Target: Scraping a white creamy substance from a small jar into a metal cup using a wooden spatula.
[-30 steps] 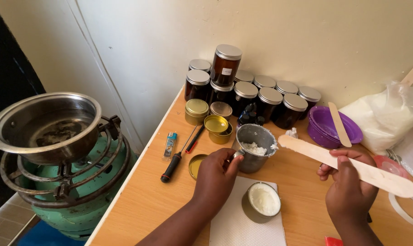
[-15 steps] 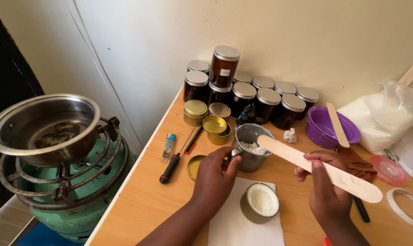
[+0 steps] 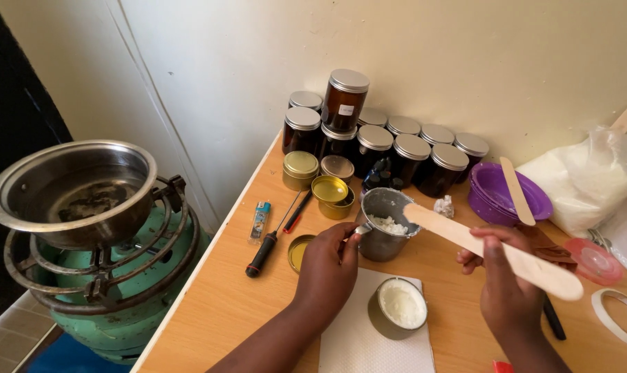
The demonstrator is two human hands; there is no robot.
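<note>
Head view: the left hand [image 3: 329,266], at lower centre of the frame, has its fingers clamped on the handle of the small metal cup [image 3: 386,222], which stands on the wooden counter [image 3: 223,304] just above the white paper sheet [image 3: 369,338]. The right hand [image 3: 505,287], at lower right, has its fingers closed around the wide wooden stirring stick [image 3: 490,249]. The stick's long axis runs from lower right to upper left; its rounded free end sits over the cup's right rim, above the white flakes inside. A round tin of white wax [image 3: 400,304] rests on the paper, between both hands.
</note>
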